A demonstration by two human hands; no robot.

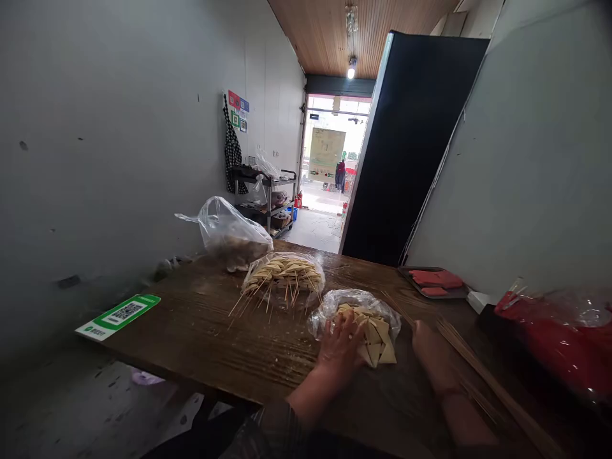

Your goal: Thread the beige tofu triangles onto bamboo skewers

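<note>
Flat, pale folded pieces [380, 341], cut in triangles and squares, lie heaped in an opened clear plastic bag [392, 313]. On the left side of this heap rests my left hand [338, 347], fingers spread over the pieces. My right hand [427, 347] is closed around thin wooden skewers [398, 307], whose ends point up and left toward the bag; how many it holds is unclear. Beside that hand, a bundle of loose skewers [471, 354] lies on the table. Farther back, pale pieces threaded on skewers [287, 271] are stacked on plastic, with sticks pointing toward me.
The wooden table [215, 344] carries a knotted clear bag [224, 233] at its back left and a green QR-code card [124, 312] on its left edge. To the right are a tray with red packets [435, 278] and a red plastic bag [559, 338]. A shelf cart [270, 197] stands beyond.
</note>
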